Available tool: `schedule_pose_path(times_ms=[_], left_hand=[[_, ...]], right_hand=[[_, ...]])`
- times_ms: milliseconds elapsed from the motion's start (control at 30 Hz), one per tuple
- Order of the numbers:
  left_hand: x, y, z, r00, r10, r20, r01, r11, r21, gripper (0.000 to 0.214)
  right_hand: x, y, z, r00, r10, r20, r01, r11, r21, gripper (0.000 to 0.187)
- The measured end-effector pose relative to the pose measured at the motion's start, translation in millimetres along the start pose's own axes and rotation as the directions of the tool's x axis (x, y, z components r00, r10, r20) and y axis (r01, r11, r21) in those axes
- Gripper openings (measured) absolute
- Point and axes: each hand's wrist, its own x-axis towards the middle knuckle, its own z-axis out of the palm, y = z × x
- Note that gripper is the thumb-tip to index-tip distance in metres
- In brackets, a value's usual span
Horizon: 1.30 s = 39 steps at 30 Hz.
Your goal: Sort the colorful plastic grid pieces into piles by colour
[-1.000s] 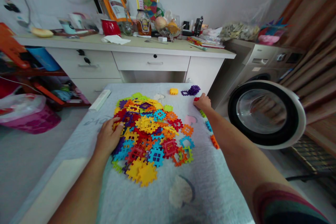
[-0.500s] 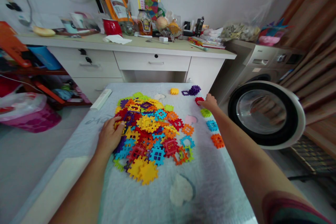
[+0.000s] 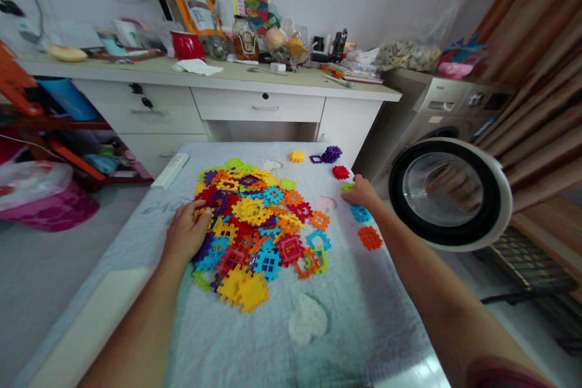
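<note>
A heap of colourful notched plastic building pieces (image 3: pixel 254 218) lies on the cloth-covered table. At the heap's left edge rests my left hand (image 3: pixel 187 231), fingers curved, with a yellow notched piece (image 3: pixel 200 213) between thumb and fingers. My right hand (image 3: pixel 364 193) is at the table's right side, its fingertips closed on a green notched piece (image 3: pixel 347 187) and partly hiding it. Beyond it sits a red stack (image 3: pixel 341 172); nearer lie a blue stack (image 3: pixel 361 213) and an orange one (image 3: pixel 370 238). Purple pieces (image 3: pixel 331 154) and a yellow stack (image 3: pixel 297 157) stand at the far edge.
A white oblong object (image 3: pixel 170 171) lies along the table's left edge. Behind stands a white cabinet (image 3: pixel 259 104) crowded with jars and books. To the right, a washing machine door (image 3: pixel 450 188) hangs open. A pink bin (image 3: pixel 50 200) is on the floor at left.
My right hand has moved nearer to me, from the red stack to the green piece. The red stack now shows uncovered. My left hand stays at the heap's edge.
</note>
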Motion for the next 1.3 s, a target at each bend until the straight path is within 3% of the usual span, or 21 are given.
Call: schedule_pose_path(times_ms=[300, 433, 600, 733, 1067, 1300], left_hand=[[0, 1, 0.7, 1.0, -0.012, -0.004, 0.012, 1.0, -0.004, 0.049], [-1, 4, -0.5, 1.0, -0.004, -0.002, 0.004, 1.0, -0.003, 0.05], [-2, 5, -1.5, 1.0, -0.011, 0.0, 0.011, 1.0, -0.01, 0.051], [-3, 4, -0.9, 1.0, -0.017, -0.017, 0.017, 1.0, -0.011, 0.048], [-3, 3, -0.6, 1.0, 0.0, -0.025, -0.001, 1.0, -0.008, 0.049], [-4, 5, -1.9, 1.0, -0.016, -0.017, 0.016, 1.0, -0.016, 0.048]], right_hand=[[-11, 5, -8, 0.999, 0.01, -0.031, -0.009, 0.999, 0.05, 0.07], [-30, 21, -12, 1.0, -0.026, 0.006, 0.026, 1.0, 0.004, 0.065], [-59, 31, -2, 0.998, -0.038, 0.053, 0.04, 0.998, -0.039, 0.059], [-67, 29, 3, 1.0, -0.025, 0.009, 0.025, 1.0, -0.014, 0.054], [-70, 32, -4, 0.997, -0.024, -0.067, 0.03, 0.996, 0.086, 0.064], [-120, 57, -6, 1.0, -0.016, -0.02, 0.018, 0.995, 0.099, 0.061]])
